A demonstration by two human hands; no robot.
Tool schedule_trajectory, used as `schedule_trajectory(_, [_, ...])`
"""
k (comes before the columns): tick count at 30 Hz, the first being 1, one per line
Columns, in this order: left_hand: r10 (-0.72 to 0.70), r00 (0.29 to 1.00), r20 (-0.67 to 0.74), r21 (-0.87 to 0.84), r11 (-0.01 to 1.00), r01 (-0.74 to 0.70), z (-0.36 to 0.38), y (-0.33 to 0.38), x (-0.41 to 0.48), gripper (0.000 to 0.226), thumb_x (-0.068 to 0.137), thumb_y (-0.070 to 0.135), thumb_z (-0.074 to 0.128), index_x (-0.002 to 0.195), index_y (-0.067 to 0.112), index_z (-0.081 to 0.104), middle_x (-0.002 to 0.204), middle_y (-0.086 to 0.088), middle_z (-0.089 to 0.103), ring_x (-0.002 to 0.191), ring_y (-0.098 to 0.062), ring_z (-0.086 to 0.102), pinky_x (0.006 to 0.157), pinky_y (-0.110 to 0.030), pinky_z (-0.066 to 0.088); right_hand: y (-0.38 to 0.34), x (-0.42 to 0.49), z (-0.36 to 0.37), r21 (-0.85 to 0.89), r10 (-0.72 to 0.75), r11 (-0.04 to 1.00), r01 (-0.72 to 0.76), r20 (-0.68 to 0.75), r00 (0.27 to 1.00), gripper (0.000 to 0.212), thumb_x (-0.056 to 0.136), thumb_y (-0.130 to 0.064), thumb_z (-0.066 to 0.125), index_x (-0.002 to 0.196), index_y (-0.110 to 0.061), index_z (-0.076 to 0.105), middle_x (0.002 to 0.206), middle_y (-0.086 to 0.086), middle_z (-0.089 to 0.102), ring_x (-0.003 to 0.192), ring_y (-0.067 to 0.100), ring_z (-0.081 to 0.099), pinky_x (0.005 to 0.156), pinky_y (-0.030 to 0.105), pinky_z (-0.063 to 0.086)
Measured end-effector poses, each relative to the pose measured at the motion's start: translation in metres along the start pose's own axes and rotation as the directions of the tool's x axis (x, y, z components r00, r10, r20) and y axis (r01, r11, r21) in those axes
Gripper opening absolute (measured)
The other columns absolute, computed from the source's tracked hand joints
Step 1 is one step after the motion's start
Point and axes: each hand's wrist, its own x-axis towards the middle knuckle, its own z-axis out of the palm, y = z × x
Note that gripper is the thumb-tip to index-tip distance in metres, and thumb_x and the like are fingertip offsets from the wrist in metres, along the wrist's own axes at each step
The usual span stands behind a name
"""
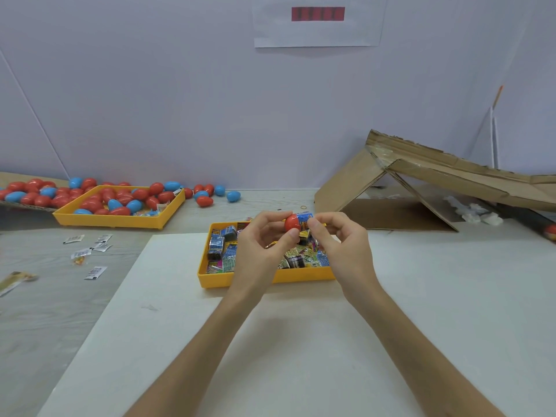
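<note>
1. Both hands are working together just above the far edge of the near yellow tray [240, 280]. They are holding a red egg shell [291, 223] with a blue printed packet [305, 218] sticking out of its open end.
2. The left hand [264, 240] is pinching the shell, thumb underneath and curled fingers over the top.
3. The right hand [341, 237] is pinching the packet's exposed end between thumb and forefinger. The other fingers are curling loosely behind it.
4. Judgement: this is the stuffing step. The packet is partly seated in the shell, and I can't tell how deep.
5. Handling guess:
   - The shell is looking like thin, glossy, hard plastic, so it is probably light, stiff and slippery.
   - It should be gripped around the widest part, not at the rim (a rim squeeze could flex or crack it).
6. The packet is looking like crinkly foil, soft and springy, and it is likely pushing back out. It is best pressed at its end, along the shell's axis.
7. More packets are filling the near tray, which is sitting on a white board [270, 341].
8. Other things in view:
   - A far yellow tray [120, 221] at left is holding red and blue eggs [120, 200], with more of them spilling around it.
   - Small sachets [90, 254] are lying on the table.
   - A cardboard ramp [451, 173] is leaning at right.
</note>
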Motion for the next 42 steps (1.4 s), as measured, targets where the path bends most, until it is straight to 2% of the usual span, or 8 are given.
schedule_trajectory(4, [0.030,0.999,-0.013,0.054,0.998,-0.030,0.001,-0.001,0.000,0.024,0.090,0.010,0.075,0.110,0.023,0.069,0.096,-0.003,0.076,0.092,-0.023,0.074,0.089,-0.050,0.059,0.000,0.000,0.001,-0.034,0.003,0.999,-0.002,0.024,1.000,0.009,0.095,-0.028,0.066,0.092,-0.023,0.071,0.095,-0.013,0.063,0.086,0.009,0.060,0.081,0.032,0.052])
schedule_trajectory(10, [0.097,0.995,-0.029,0.099,0.991,-0.093,0.002,0.000,-0.001,0.022,0.090,0.013,0.075,0.107,0.024,0.069,0.094,0.001,0.075,0.088,-0.018,0.074,0.082,-0.038,0.062,-0.002,0.002,0.000,0.014,0.058,0.998,-0.059,0.064,0.996,0.012,0.097,-0.027,0.062,0.092,-0.019,0.070,0.101,-0.004,0.062,0.083,0.013,0.056,0.077,0.029,0.047])
schedule_trajectory(17, [0.112,0.993,-0.039,0.098,0.989,-0.108,0.000,0.001,-0.001,0.022,0.089,0.011,0.076,0.105,0.024,0.069,0.093,0.003,0.075,0.086,-0.014,0.072,0.074,-0.023,0.057,-0.002,-0.001,0.001,0.013,-0.014,1.000,0.014,0.009,1.000,0.009,0.084,-0.021,0.079,0.086,-0.025,0.071,0.095,-0.007,0.064,0.076,0.011,0.062,0.072,0.028,0.053])
schedule_trajectory(22, [0.131,0.991,-0.026,0.108,0.986,-0.127,0.000,0.004,-0.001,0.022,0.090,0.010,0.075,0.105,0.025,0.069,0.092,0.005,0.075,0.086,-0.014,0.072,0.075,-0.021,0.056,-0.003,0.002,-0.002,0.066,0.078,0.994,-0.084,0.087,0.993,0.001,0.090,-0.020,0.073,0.089,-0.020,0.072,0.091,-0.002,0.063,0.069,0.007,0.059,0.066,0.020,0.049])
schedule_trajectory(26, [0.163,0.986,-0.020,0.129,0.979,-0.159,-0.001,0.007,-0.001,0.025,0.090,0.011,0.075,0.103,0.031,0.068,0.092,0.011,0.075,0.085,-0.007,0.071,0.074,-0.015,0.054,-0.004,0.004,-0.004,0.136,0.121,0.980,-0.145,0.172,0.978,0.006,0.092,-0.018,0.069,0.095,-0.013,0.071,0.079,-0.002,0.063,0.061,0.000,0.060,0.060,0.014,0.048])
schedule_trajectory(32, [0.165,0.986,-0.021,0.138,0.977,-0.161,-0.003,0.006,0.001,0.024,0.090,0.012,0.074,0.105,0.030,0.067,0.093,0.011,0.074,0.086,-0.010,0.071,0.075,-0.017,0.054,-0.006,0.007,-0.010,0.127,0.114,0.981,-0.149,0.248,0.962,0.034,0.081,-0.038,0.066,0.103,-0.013,0.072,0.082,-0.004,0.067,0.069,0.003,0.060,0.067,0.019,0.049])
schedule_trajectory(38, [0.187,0.982,-0.006,0.142,0.973,-0.184,-0.005,0.007,0.002,0.026,0.090,0.010,0.075,0.106,0.029,0.067,0.093,0.013,0.074,0.086,-0.007,0.070,0.076,-0.015,0.053,-0.004,0.005,-0.007,0.111,0.083,0.988,-0.109,0.219,0.972,0.009,0.093,-0.021,0.066,0.093,-0.014,0.072,0.072,-0.017,0.063,0.063,0.002,0.057,0.064,0.018,0.049])
schedule_trajectory(42, [0.197,0.980,-0.024,0.152,0.970,-0.191,-0.004,0.006,0.001,0.026,0.089,0.011,0.076,0.105,0.029,0.067,0.092,0.011,0.073,0.084,-0.008,0.070,0.075,-0.016,0.053,-0.005,0.006,-0.007,0.110,0.098,0.987,-0.119,0.182,0.978,0.011,0.094,-0.018,0.065,0.095,-0.012,0.074,0.077,-0.013,0.062,0.064,0.004,0.054,0.065,0.018,0.048])
